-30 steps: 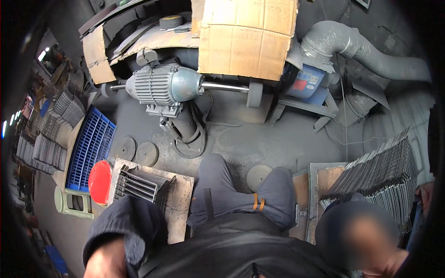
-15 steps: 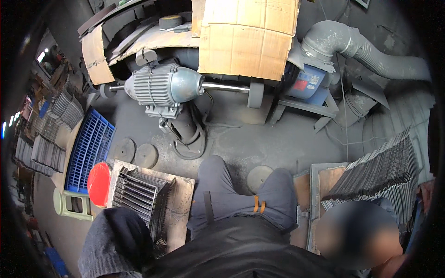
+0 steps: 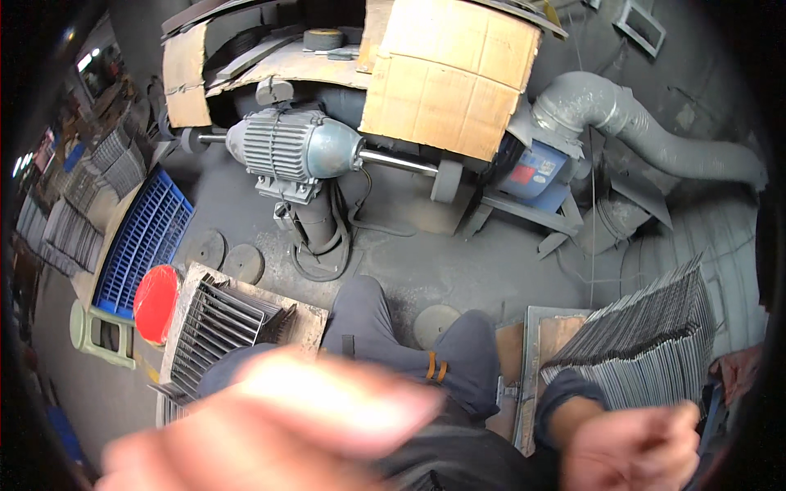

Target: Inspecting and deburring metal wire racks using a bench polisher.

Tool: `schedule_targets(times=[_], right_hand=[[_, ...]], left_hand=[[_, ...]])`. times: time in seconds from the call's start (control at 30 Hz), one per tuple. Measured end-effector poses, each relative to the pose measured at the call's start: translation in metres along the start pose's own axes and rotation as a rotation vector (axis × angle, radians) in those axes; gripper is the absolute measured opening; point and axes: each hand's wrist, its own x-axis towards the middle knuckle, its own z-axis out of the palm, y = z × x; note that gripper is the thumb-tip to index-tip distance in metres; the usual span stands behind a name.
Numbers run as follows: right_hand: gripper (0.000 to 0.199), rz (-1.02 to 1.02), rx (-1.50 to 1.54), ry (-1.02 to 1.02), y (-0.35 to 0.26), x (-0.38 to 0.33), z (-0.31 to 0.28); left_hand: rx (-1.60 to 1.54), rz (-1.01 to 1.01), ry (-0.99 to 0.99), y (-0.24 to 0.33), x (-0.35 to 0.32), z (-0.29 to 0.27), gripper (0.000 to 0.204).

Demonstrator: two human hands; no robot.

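My left hand (image 3: 270, 425) is raised close to the camera at the lower left, large and smeared by motion; one digit stretches to the right, but the grip cannot be made out. Behind it, a set of dark metal frames (image 3: 221, 319) stands on a worn board, partly covered by the sleeve and hand. At the lower right, my right hand (image 3: 630, 450) has its fingers curled, slightly blurred; whatever they might hold is hidden. Just beyond that hand, a long row of thin metal frames (image 3: 647, 344) leans packed together on a bench.
Ahead stands a grey motor (image 3: 295, 147) with a wheel (image 3: 446, 180) on its shaft, near a cardboard sheet (image 3: 450, 74). A duct (image 3: 647, 123) runs right from a blue machine (image 3: 536, 169). Left are a red round seat (image 3: 157, 304), blue crate (image 3: 143, 245) and green stool (image 3: 102, 335).
My left hand has come up into the foreground from the lower left. My right hand now shows at the lower right. The view has shifted slightly, moving the scene within the picture.
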Motion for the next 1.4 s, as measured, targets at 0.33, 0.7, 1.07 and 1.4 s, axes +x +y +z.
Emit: schedule_targets(times=[0.33, 0.7, 1.07, 1.4], right_hand=[[0.017, 0.519, 1.137, -0.309, 0.01, -0.072, 0.022], [0.006, 0.47, 0.915, -0.417, 0.021, -0.066, 0.008], [0.009, 0.358, 0.799, -0.269, 0.023, -0.082, 0.016], [0.005, 0.241, 0.736, -0.191, 0.023, -0.091, 0.018]], left_hand=[[-0.302, -0.495, 0.296, -0.036, -0.026, 0.071, 0.036], [0.329, -0.205, -0.019, -0.004, -0.047, 0.045, 0.018], [0.24, -0.103, -0.168, -0.019, -0.056, 0.03, 0.012], [-0.369, -0.452, -0.421, -0.024, -0.01, 0.013, 0.023]])
